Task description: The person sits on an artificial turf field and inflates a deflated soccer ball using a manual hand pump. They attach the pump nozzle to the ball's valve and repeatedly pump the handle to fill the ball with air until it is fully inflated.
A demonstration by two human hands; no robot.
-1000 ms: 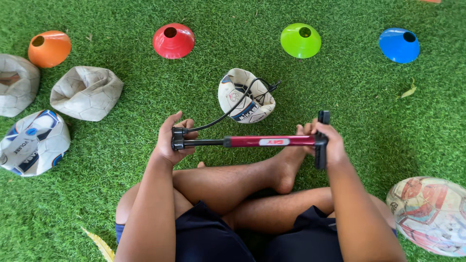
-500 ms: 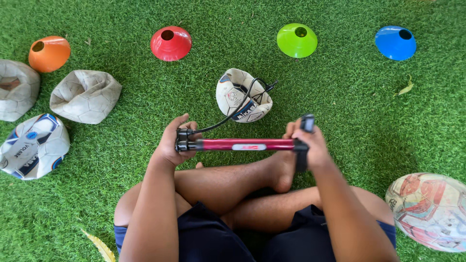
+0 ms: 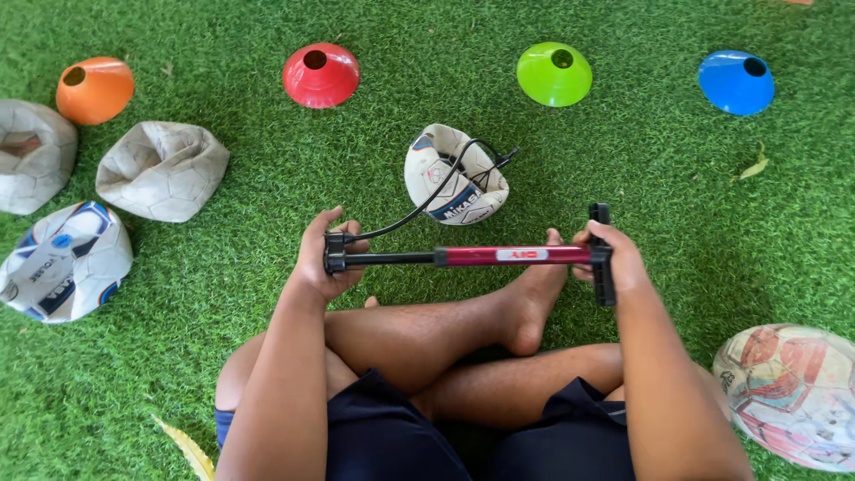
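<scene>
Pulled outward since half a second ago, the pump handle now shows more black rod. I see green turf [image 3: 267,374] all round, and the half-flat ball [image 3: 441,174] lies just beyond the pump [image 3: 481,256], joined to it by the black hose [image 3: 419,205]. My left hand [image 3: 322,254] is clenched round the pump's hose end; my right hand [image 3: 610,258] is wrapped round the black handle.

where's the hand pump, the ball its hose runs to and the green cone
hand pump [image 3: 512,256], head view, on its red barrel
deflated ball [image 3: 436,174], head view, on its white left panel
green cone [image 3: 543,80], head view, on its sloping side
</scene>
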